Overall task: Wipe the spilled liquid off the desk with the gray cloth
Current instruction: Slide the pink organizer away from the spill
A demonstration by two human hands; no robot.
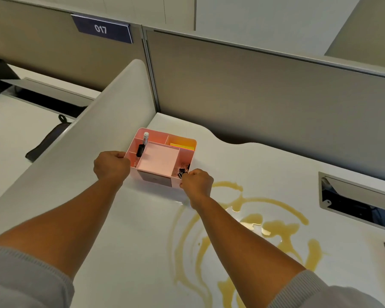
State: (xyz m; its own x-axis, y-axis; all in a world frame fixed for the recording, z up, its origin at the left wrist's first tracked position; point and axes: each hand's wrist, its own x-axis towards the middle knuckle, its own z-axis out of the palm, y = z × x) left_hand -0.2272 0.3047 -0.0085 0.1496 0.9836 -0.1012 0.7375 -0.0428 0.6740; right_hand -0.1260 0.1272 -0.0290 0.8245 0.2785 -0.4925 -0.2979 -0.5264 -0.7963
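Your left hand [111, 166] and right hand [196, 182] grip opposite sides of the pink organizer [160, 158] at the far left of the desk [142, 230], apparently to clear it from the spill. The spilled liquid [249, 236] spreads near right; no gray cloth is in view.

- Two bare forearms are seen reaching in from the bottom edge, uncovered from elbow to wrist.
- The left hand [111, 165] and the right hand [197, 184] are shown bare; no rings, watch or gloves are seen.
- Light grey sleeves are worn, pushed up near the elbows.
- A ribbed knit texture is made out on both sleeve cuffs.
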